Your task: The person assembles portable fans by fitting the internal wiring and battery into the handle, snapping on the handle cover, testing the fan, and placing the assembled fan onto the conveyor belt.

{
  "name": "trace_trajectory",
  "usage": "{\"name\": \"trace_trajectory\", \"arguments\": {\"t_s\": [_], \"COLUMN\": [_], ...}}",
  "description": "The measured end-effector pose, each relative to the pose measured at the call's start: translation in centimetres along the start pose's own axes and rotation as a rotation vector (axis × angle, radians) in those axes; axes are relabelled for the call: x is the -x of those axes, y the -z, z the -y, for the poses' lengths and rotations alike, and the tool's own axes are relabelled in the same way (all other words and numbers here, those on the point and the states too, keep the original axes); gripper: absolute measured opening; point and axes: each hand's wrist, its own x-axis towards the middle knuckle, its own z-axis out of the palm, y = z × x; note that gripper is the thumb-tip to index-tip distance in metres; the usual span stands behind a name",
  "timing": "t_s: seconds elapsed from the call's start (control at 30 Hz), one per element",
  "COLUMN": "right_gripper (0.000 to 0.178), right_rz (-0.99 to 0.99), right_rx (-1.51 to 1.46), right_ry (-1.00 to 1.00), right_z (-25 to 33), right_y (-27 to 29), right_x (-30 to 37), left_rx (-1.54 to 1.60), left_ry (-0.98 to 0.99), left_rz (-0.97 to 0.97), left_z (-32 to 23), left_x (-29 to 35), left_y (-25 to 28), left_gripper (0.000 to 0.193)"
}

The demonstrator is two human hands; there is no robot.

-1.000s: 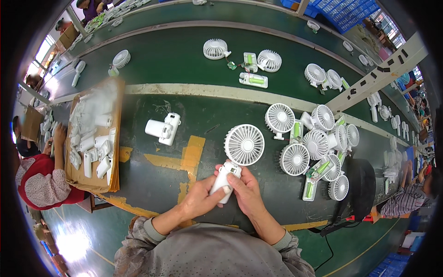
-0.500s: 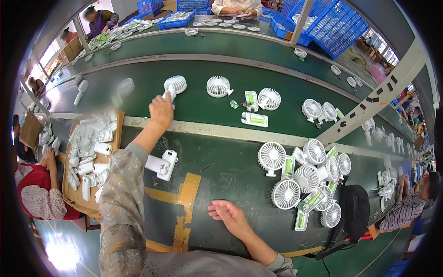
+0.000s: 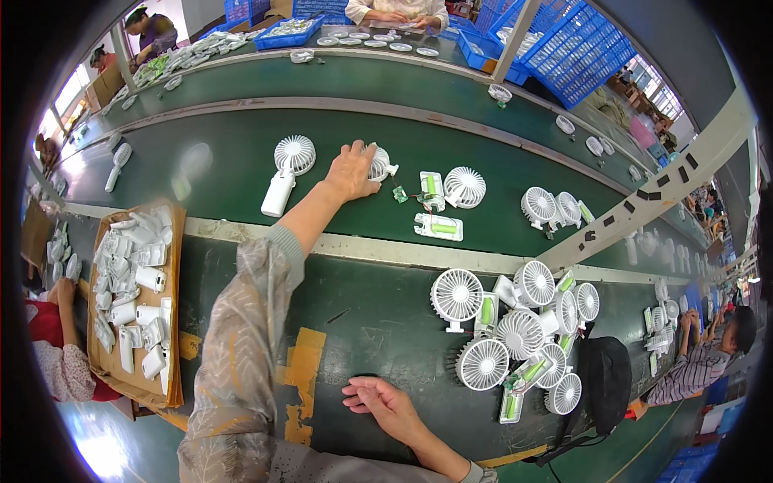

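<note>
My left hand [image 3: 351, 174] reaches over the green belt, its fingers closed over the rim of a white fan head [image 3: 378, 165] with a small green circuit board [image 3: 400, 194] wired to it. Left of that hand, a white handheld fan [image 3: 294, 155] with its handle lies on the belt. To the right are another fan head [image 3: 465, 187] and an open handle half with a green battery [image 3: 439, 227]. My right hand [image 3: 388, 409] rests over the near bench, holding nothing, fingers loosely bent and apart.
A cardboard tray [image 3: 175, 322] of white casing parts stands at the left. On the bench at right lies a cluster of fans [image 3: 519, 334], beside a black bag [image 3: 609, 374]. A white metal post [image 3: 644, 193] slants across the right. Co-workers sit around the line.
My left hand has let go of the handheld fan on the belt and moved right to the fan head. My right hand has hardly moved. The view has shifted slightly.
</note>
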Motion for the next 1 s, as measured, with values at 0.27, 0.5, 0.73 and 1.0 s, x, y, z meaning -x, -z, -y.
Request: {"name": "trace_trajectory", "arguments": {"t_s": [0.27,0.5,0.73,1.0], "right_gripper": [0.029,0.025,0.031,0.028], "right_rz": [-0.004,-0.248,-0.284,0.164], "right_rx": [0.046,0.090,1.056,1.251], "right_ry": [0.033,0.221,0.703,0.571], "right_z": [-0.2,2.0,6.7,6.3], "right_y": [0.1,0.7,0.1,-0.6], "right_x": [0.4,1.2,0.0,-4.0], "left_rx": [0.132,0.164,0.082,0.334], "left_ry": [-0.070,-0.174,-0.267,-0.036], "left_rz": [-0.019,0.229,0.665,0.575], "left_z": [-5.8,-7.7,-8.0,-6.8], "left_x": [7.4,20.7,30.5,30.6], "left_y": [8.4,14.5,17.4,19.6], "left_gripper": [0.040,0.040,0.044,0.050]}}
